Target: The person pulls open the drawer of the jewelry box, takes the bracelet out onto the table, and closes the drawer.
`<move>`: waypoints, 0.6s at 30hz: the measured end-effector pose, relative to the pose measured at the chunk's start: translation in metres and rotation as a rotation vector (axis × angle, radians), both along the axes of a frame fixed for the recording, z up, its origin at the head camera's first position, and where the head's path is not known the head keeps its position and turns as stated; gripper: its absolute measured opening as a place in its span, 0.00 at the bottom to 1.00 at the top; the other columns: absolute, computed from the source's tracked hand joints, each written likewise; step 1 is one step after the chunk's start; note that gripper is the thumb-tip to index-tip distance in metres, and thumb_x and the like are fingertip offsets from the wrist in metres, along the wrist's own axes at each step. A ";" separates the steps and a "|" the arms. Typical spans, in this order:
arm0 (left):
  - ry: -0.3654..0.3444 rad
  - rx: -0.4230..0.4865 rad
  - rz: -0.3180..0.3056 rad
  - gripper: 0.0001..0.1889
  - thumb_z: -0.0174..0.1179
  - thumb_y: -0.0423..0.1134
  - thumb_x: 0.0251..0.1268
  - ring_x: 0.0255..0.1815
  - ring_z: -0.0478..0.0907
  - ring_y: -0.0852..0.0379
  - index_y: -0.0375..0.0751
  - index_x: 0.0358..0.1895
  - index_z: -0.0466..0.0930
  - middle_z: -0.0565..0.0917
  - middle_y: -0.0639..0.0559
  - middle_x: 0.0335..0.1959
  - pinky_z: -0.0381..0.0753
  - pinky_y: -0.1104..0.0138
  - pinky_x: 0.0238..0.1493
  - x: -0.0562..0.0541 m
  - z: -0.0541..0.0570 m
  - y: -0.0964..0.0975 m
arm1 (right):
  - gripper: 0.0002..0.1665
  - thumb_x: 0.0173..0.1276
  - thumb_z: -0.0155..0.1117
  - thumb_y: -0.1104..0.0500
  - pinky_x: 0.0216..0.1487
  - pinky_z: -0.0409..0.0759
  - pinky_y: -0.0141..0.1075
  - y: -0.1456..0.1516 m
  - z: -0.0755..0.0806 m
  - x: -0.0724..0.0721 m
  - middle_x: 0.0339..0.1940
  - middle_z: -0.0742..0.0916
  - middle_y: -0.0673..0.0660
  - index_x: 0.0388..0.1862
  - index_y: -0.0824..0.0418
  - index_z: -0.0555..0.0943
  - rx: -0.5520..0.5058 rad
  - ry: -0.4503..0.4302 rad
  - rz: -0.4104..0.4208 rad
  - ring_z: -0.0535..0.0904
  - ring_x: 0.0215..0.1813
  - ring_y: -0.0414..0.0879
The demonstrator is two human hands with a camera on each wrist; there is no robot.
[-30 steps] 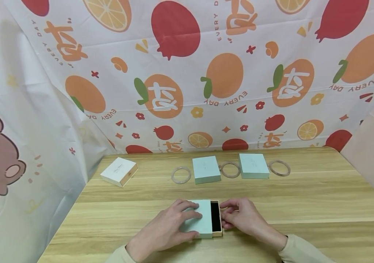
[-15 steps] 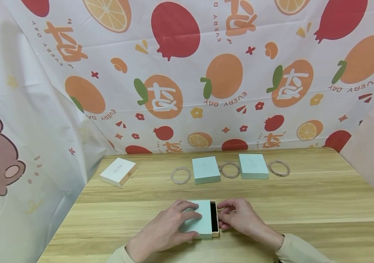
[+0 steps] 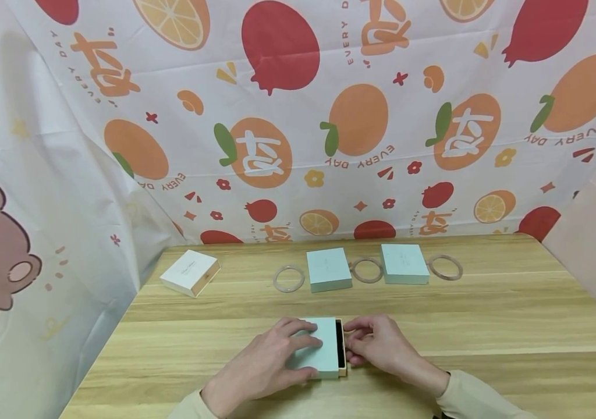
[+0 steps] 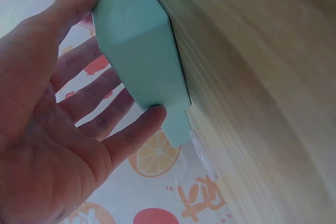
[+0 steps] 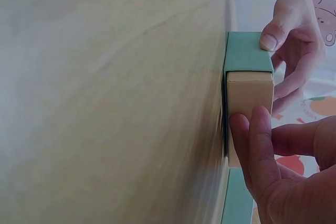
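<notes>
A mint-green slide-out jewelry box (image 3: pixel 326 356) lies near the front of the table, its tan drawer (image 5: pixel 249 95) protruding slightly on the right with a narrow strip of black lining showing. Across the sleeve's left part lies my left hand (image 3: pixel 277 358), holding it with spread fingers over the top and the thumb at the near edge. In the left wrist view the little finger touches the sleeve (image 4: pixel 139 51) at its side. My right hand (image 3: pixel 382 344) presses fingertips against the drawer's outer end face; two nearly straight fingers (image 5: pixel 260 135) show there in the right wrist view.
Two closed mint boxes, one left (image 3: pixel 329 269) and one right (image 3: pixel 404 263), stand at the back. Three bangles lie beside them: left (image 3: pixel 275 280), middle (image 3: pixel 367 281) and right (image 3: pixel 446 279). A white box (image 3: pixel 188 272) sits at the back left. A fruit-print cloth (image 3: pixel 298 134) hangs behind.
The drawer has slid left into the mint sleeve, so less black lining shows. My right hand has moved left with it. My left hand stays in place on the sleeve.
</notes>
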State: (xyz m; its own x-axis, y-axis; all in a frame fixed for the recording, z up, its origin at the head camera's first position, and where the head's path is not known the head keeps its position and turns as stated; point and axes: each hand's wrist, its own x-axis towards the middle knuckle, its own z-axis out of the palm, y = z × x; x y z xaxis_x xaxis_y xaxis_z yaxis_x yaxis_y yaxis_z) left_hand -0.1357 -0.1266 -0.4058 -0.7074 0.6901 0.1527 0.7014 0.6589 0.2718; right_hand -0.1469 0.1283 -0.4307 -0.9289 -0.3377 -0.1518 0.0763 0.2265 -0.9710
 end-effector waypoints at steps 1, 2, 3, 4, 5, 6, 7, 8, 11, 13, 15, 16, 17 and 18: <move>-0.001 0.001 0.000 0.19 0.68 0.55 0.65 0.65 0.76 0.54 0.55 0.56 0.86 0.81 0.54 0.64 0.84 0.59 0.60 0.000 0.000 0.000 | 0.18 0.68 0.64 0.72 0.33 0.89 0.35 0.000 0.000 0.000 0.32 0.89 0.56 0.56 0.77 0.80 0.001 -0.002 0.000 0.88 0.32 0.44; 0.001 0.001 0.000 0.19 0.68 0.55 0.65 0.64 0.76 0.54 0.55 0.56 0.86 0.81 0.54 0.64 0.84 0.59 0.60 0.000 0.000 0.000 | 0.18 0.68 0.64 0.72 0.33 0.89 0.36 0.000 0.000 0.000 0.32 0.89 0.56 0.56 0.77 0.80 0.001 -0.002 -0.001 0.88 0.32 0.45; 0.005 0.001 0.001 0.19 0.68 0.55 0.65 0.64 0.76 0.54 0.55 0.56 0.86 0.81 0.54 0.64 0.84 0.59 0.60 0.000 0.000 0.000 | 0.18 0.68 0.64 0.72 0.33 0.89 0.36 0.000 0.000 0.000 0.32 0.89 0.57 0.56 0.77 0.80 0.000 -0.002 0.000 0.88 0.32 0.45; 0.007 0.002 0.001 0.19 0.68 0.55 0.65 0.64 0.76 0.54 0.55 0.56 0.86 0.81 0.54 0.64 0.84 0.59 0.60 0.000 0.000 0.000 | 0.18 0.68 0.64 0.71 0.33 0.89 0.36 -0.001 0.000 0.000 0.32 0.89 0.57 0.56 0.77 0.80 -0.001 -0.002 0.000 0.88 0.32 0.45; 0.011 0.002 0.001 0.19 0.69 0.55 0.65 0.64 0.76 0.54 0.55 0.56 0.86 0.81 0.54 0.64 0.84 0.59 0.60 0.000 -0.001 0.000 | 0.18 0.68 0.64 0.71 0.33 0.89 0.36 -0.001 0.000 0.000 0.32 0.89 0.57 0.56 0.77 0.80 -0.001 -0.001 0.000 0.88 0.32 0.45; 0.012 0.001 0.001 0.19 0.69 0.55 0.65 0.64 0.76 0.54 0.55 0.56 0.86 0.81 0.54 0.64 0.84 0.59 0.60 0.000 -0.001 0.000 | 0.18 0.68 0.64 0.71 0.33 0.89 0.36 -0.001 0.000 0.000 0.32 0.89 0.57 0.56 0.77 0.80 -0.003 0.001 0.002 0.88 0.32 0.45; 0.013 0.000 0.000 0.19 0.69 0.55 0.65 0.64 0.76 0.54 0.55 0.56 0.86 0.81 0.54 0.64 0.84 0.59 0.60 0.000 -0.001 0.000 | 0.18 0.68 0.64 0.71 0.33 0.89 0.36 -0.001 -0.001 0.001 0.32 0.89 0.57 0.56 0.77 0.80 -0.004 0.002 0.003 0.88 0.32 0.45; 0.015 0.000 0.000 0.19 0.69 0.55 0.65 0.64 0.76 0.54 0.55 0.56 0.86 0.81 0.54 0.64 0.83 0.59 0.60 0.000 -0.001 0.000 | 0.18 0.68 0.64 0.71 0.33 0.89 0.37 -0.001 -0.001 0.001 0.32 0.89 0.58 0.56 0.77 0.80 -0.006 0.004 0.004 0.88 0.32 0.45; 0.012 -0.001 -0.001 0.19 0.69 0.55 0.65 0.64 0.77 0.54 0.55 0.56 0.86 0.81 0.54 0.64 0.83 0.59 0.61 -0.001 -0.001 0.000 | 0.18 0.68 0.64 0.71 0.33 0.89 0.36 -0.001 -0.001 0.001 0.32 0.89 0.58 0.56 0.77 0.80 -0.005 0.006 0.007 0.88 0.32 0.45; 0.009 -0.001 -0.001 0.19 0.69 0.55 0.65 0.64 0.77 0.54 0.55 0.56 0.86 0.81 0.54 0.64 0.83 0.58 0.61 -0.001 -0.001 0.000 | 0.18 0.68 0.64 0.71 0.33 0.89 0.36 -0.002 -0.001 0.000 0.32 0.88 0.58 0.56 0.77 0.80 -0.006 0.003 0.008 0.88 0.32 0.45; 0.005 -0.002 0.001 0.19 0.68 0.56 0.65 0.64 0.77 0.54 0.55 0.56 0.86 0.81 0.54 0.64 0.83 0.58 0.61 -0.001 -0.001 0.000 | 0.18 0.69 0.64 0.71 0.33 0.89 0.36 -0.002 -0.001 -0.001 0.32 0.88 0.57 0.56 0.77 0.80 -0.007 0.000 0.009 0.88 0.32 0.45; 0.004 -0.002 0.003 0.19 0.68 0.56 0.65 0.64 0.77 0.54 0.55 0.56 0.86 0.81 0.54 0.64 0.83 0.58 0.60 -0.001 -0.001 0.000 | 0.18 0.69 0.64 0.71 0.33 0.89 0.36 -0.002 -0.001 -0.001 0.32 0.88 0.57 0.56 0.77 0.80 -0.009 -0.002 0.010 0.88 0.33 0.45; 0.003 -0.002 0.002 0.19 0.68 0.56 0.65 0.64 0.77 0.54 0.55 0.56 0.86 0.81 0.54 0.64 0.84 0.58 0.60 -0.001 -0.001 0.000 | 0.18 0.69 0.64 0.71 0.33 0.89 0.36 -0.002 -0.001 -0.001 0.32 0.88 0.57 0.56 0.77 0.80 -0.011 -0.004 0.011 0.88 0.33 0.45; 0.001 -0.002 0.003 0.19 0.68 0.56 0.65 0.64 0.76 0.54 0.55 0.56 0.86 0.81 0.54 0.64 0.84 0.59 0.60 0.000 -0.001 0.000 | 0.18 0.69 0.64 0.71 0.33 0.89 0.36 -0.002 -0.001 -0.001 0.32 0.88 0.57 0.56 0.77 0.80 -0.013 -0.005 0.012 0.88 0.33 0.45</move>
State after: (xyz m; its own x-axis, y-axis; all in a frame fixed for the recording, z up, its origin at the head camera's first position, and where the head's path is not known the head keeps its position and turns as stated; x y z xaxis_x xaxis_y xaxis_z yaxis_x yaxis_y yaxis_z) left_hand -0.1360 -0.1261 -0.4064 -0.7095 0.6882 0.1517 0.6995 0.6618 0.2695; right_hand -0.1478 0.1258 -0.4316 -0.9242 -0.3504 -0.1517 0.0782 0.2151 -0.9735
